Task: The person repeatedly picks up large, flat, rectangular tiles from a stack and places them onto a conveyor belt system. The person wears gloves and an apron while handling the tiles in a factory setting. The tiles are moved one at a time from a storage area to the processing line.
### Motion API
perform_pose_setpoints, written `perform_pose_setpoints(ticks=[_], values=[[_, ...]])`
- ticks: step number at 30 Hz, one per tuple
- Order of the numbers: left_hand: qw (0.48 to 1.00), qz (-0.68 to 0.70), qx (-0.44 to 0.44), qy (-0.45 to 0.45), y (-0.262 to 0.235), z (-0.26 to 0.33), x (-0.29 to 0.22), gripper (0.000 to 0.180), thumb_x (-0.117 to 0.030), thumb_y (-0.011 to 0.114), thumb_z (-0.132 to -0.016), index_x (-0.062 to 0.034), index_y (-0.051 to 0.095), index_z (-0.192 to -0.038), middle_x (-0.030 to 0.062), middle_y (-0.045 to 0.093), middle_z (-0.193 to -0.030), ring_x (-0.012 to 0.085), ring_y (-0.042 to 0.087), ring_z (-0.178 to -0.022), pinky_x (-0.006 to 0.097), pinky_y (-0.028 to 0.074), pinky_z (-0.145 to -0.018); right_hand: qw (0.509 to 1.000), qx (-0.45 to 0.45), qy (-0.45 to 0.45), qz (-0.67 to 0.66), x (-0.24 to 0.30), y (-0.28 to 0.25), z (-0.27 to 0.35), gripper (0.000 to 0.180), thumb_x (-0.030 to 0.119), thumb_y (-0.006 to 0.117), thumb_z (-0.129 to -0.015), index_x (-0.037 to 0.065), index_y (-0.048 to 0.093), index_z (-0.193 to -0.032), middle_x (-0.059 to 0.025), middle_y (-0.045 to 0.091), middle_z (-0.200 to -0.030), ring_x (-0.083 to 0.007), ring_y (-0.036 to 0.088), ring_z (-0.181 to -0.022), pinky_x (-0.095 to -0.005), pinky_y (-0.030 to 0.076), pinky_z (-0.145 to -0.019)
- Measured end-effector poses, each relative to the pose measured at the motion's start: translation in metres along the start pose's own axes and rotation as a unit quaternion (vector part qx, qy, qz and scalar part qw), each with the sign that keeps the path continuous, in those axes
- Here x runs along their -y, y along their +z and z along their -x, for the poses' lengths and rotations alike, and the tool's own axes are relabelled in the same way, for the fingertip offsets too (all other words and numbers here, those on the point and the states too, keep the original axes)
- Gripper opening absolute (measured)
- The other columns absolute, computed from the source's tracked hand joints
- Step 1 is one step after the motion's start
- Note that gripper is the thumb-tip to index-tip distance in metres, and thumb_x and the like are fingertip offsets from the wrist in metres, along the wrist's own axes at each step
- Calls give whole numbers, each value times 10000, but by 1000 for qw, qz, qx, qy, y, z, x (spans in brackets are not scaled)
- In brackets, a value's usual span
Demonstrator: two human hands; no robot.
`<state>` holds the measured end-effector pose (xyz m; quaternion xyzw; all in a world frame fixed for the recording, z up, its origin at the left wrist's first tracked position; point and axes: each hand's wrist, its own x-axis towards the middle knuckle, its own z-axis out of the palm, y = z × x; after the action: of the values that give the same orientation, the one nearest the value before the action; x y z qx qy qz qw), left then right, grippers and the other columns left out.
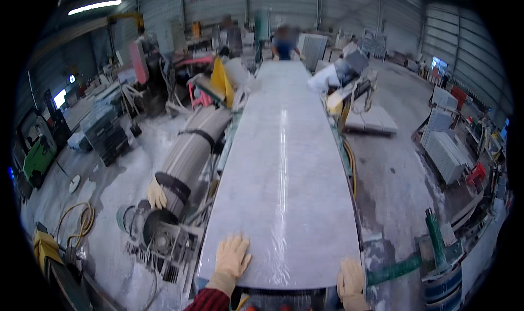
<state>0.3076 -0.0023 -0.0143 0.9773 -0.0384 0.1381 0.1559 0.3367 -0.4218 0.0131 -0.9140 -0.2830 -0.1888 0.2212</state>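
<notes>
In the head view I see a long grey-white stone slab [284, 174] that runs from the bottom centre of the frame up to the top centre, with a glossy film on its surface. My left hand [233, 256], in a pale yellow work glove, lies flat on the near end of the slab at the bottom centre, fingers spread wide and pressing on the stone; it grasps nothing. My right hand [351, 278], gloved the same way, sits at the near right corner of the slab in the lower right part. Its fingers seem to curl over the edge, but I cannot tell how firmly it holds.

At the left of the slab, in the middle left of the frame, there is a big ribbed grey roller [191, 152] lying along the machine. A third gloved hand [156, 195], belonging to another person, rests against the lower end of this roller. At the far end of the slab, top centre, a person in blue clothes [284, 43] stands. A yellow hose [82, 221] is coiled on the dusty floor at the lower left. Stacks of cut slabs [445, 152] stand at the right edge, and a green lever [435, 237] is at the lower right.
</notes>
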Motion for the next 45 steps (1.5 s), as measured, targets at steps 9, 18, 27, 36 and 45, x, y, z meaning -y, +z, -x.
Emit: perform_pose_setpoints(ticks=[9,18,27,36,45], values=[[998,-15,-49,34,-12,-15,-4,377,-205,619,-912,-94,585,-1270,161,561,-1297,365,517,-1195,519,388,-1006,994,14,73,85,-21,31,45,395,161,591,-904,-21,643,-1251,-272,640,-1270,-454,576,-1205,-542,405,-1089],[998,-32,-53,33,-4,-12,-2,330,-190,618,-884,-123,605,-1207,119,583,-1219,331,534,-1134,482,399,-962,990,35,96,95,-16,29,44,403,191,592,-916,-13,645,-1259,-247,647,-1280,-428,577,-1231,-520,393,-1115],[996,-26,-83,36,-16,-3,-9,379,-224,667,-864,-119,594,-1221,132,580,-1253,337,527,-1162,488,391,-991,995,-90,-40,32,3,8,14,240,58,580,-762,-33,584,-984,-221,570,-959,-408,521,-823,-504,425,-740],[999,8,-43,17,-19,-2,-11,419,-236,670,-874,-105,580,-1262,151,573,-1309,355,510,-1238,496,377,-1052,997,55,37,50,2,3,19,344,112,598,-795,25,558,-1125,-199,550,-1064,-404,522,-1021,-488,413,-868],[997,2,-74,22,-12,6,-7,425,-232,646,-903,-93,570,-1297,159,562,-1343,382,496,-1272,516,355,-1091,996,59,23,54,-41,19,-18,443,211,642,-845,60,578,-1256,-202,572,-1291,-431,501,-1186,-526,400,-1016]])
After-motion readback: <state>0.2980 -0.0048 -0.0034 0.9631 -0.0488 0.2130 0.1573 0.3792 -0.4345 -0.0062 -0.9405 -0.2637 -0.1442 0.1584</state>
